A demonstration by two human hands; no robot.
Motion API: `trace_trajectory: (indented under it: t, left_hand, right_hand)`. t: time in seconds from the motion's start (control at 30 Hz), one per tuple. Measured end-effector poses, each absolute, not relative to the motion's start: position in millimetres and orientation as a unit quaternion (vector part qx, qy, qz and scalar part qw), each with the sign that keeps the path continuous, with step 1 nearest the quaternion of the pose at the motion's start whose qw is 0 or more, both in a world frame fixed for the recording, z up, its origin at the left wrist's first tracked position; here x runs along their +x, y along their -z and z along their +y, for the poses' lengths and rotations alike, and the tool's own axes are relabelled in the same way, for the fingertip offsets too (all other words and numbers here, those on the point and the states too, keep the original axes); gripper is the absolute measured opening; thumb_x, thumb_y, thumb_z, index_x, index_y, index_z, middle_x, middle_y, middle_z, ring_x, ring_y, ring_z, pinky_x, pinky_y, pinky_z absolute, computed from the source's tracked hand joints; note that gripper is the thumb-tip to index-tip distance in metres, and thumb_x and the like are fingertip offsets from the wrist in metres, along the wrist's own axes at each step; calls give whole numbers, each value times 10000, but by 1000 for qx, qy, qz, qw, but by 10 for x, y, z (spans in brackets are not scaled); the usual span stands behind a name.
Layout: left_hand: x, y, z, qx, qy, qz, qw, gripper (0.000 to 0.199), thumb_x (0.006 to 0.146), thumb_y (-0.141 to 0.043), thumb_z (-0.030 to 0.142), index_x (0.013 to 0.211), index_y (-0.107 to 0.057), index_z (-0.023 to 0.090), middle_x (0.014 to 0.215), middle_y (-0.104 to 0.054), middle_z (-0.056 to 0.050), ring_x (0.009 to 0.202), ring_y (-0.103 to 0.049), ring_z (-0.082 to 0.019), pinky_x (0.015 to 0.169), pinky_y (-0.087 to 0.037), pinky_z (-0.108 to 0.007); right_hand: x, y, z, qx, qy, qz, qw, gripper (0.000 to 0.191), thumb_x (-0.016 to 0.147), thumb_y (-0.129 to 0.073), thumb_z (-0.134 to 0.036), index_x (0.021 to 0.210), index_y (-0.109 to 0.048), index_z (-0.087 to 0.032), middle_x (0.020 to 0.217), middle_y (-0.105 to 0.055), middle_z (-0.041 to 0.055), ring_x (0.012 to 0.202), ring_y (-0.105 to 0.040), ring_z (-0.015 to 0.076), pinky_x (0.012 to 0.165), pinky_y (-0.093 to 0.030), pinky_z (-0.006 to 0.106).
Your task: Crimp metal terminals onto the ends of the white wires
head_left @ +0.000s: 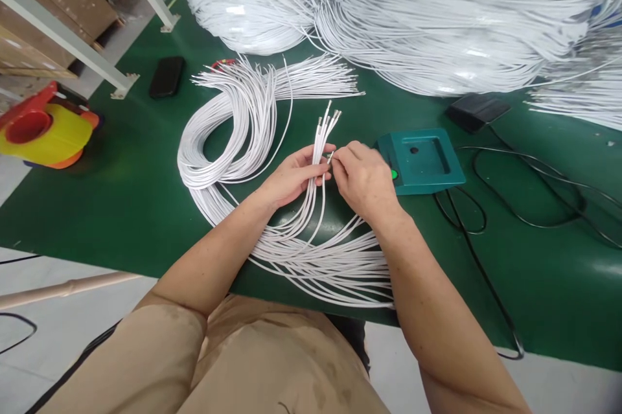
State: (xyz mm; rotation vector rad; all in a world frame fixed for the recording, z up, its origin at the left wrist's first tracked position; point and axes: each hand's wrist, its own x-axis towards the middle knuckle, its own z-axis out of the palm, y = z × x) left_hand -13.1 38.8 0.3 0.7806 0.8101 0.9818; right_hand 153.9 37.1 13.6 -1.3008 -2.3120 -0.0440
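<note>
My left hand [302,174] is closed around a small bunch of white cables [317,153], whose metal-tipped ends stick up above the fingers. Close against it, my right hand [364,177] pinches near the tip of one white cable [330,158]; the fingertips partly hide it. Below both hands, a larger bundle of white cables [315,265] spreads along the table's front edge and loops round at the left. Just right of my right hand stands a teal device [420,184] with a shallow recess and a lit green button [394,175].
Large heaps of white cables [437,25] fill the back of the green table [131,207]. A black phone-like object [166,77] lies back left, near a metal post [63,32]. A yellow and red tape dispenser [53,135] sits far left. Black cords [525,223] and a black box [476,111] lie right.
</note>
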Motion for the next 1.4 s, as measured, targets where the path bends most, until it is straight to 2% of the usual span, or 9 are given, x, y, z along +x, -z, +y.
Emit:
trace_trajectory:
  t: [0.1, 0.17, 0.5, 0.77, 0.9, 1.0, 1.07, 1.27, 1.4]
  left_hand:
    - [-118, 26, 401, 379, -447, 409, 699, 347, 735, -733, 131, 1070, -646, 159, 773, -593, 24, 668, -638, -70, 583, -463, -172]
    - [-107, 58, 411, 413, -445, 444, 659, 355, 738, -727, 134, 1079, -631, 158, 774, -598, 22, 673, -656, -84, 583, -478, -179]
    - [-82, 168, 467, 492, -432, 535, 534, 337, 728, -695, 130, 1050, -596, 144, 760, -613, 20, 671, -697, -116, 582, -523, -183]
    - [-103, 234, 481, 521, -403, 541, 522, 359, 709, -692, 126, 1055, -599, 155, 795, -652, 10, 701, -714, -129, 677, -572, -219]
    - [-97, 203, 478, 513, -400, 539, 535, 364, 709, -687, 111, 1059, -595, 149, 803, -649, 9, 714, -717, -129, 671, -568, -217]
    - [-105, 184, 475, 509, -399, 536, 542, 351, 722, -683, 114, 1060, -594, 145, 813, -640, 12, 716, -720, -131, 665, -559, -214]
    - [-124, 170, 472, 505, -402, 535, 545, 344, 724, -689, 117, 1054, -596, 143, 809, -631, 16, 711, -719, -129, 663, -555, -216]
    - [-211, 117, 464, 456, -454, 500, 579, 351, 712, -740, 168, 1033, -601, 143, 763, -603, 35, 705, -700, -118, 659, -522, -216]
    - [-215, 84, 461, 447, -468, 452, 614, 444, 693, -784, 223, 1099, -613, 167, 788, -622, 33, 700, -666, -93, 676, -497, -222]
  right_hand:
    - [1634, -167, 420, -498, 75, -839, 207, 235, 942, -417, -190, 1003, -643, -164, 1003, -679, 128, 970, -529, 282, 941, -354, 453]
    - [1695, -161, 462, -511, 80, -837, 177, 249, 918, -414, -139, 964, -657, -164, 913, -703, 117, 939, -543, 278, 997, -320, 486]
    - [1740, -163, 565, -505, 65, -847, 155, 232, 813, -466, -62, 784, -661, -183, 676, -625, 86, 853, -529, 266, 898, -388, 450]
    - [1715, -174, 567, -531, 41, -834, 145, 236, 840, -465, -88, 809, -680, -181, 656, -600, 84, 850, -530, 270, 924, -406, 477]
    - [1795, -182, 511, -564, 72, -804, 173, 199, 895, -502, -197, 998, -671, -177, 981, -712, 114, 1092, -538, 306, 1111, -240, 606]
    - [1870, -155, 491, -632, 109, -740, 202, 313, 937, -479, -247, 1211, -601, -158, 1370, -581, 171, 1308, -435, 352, 1122, -139, 690]
    - [1899, -125, 497, -652, 107, -724, 200, 371, 956, -455, -260, 1297, -557, -152, 1434, -523, 195, 1349, -409, 364, 1108, -161, 703]
    - [1914, -119, 515, -626, 90, -734, 247, 345, 945, -469, -224, 1248, -601, -125, 1375, -565, 217, 1324, -439, 374, 1101, -196, 663]
    - [1838, -215, 439, -557, 12, -767, 317, 275, 961, -465, -277, 1107, -669, -165, 1163, -683, 151, 1116, -565, 302, 983, -397, 484]
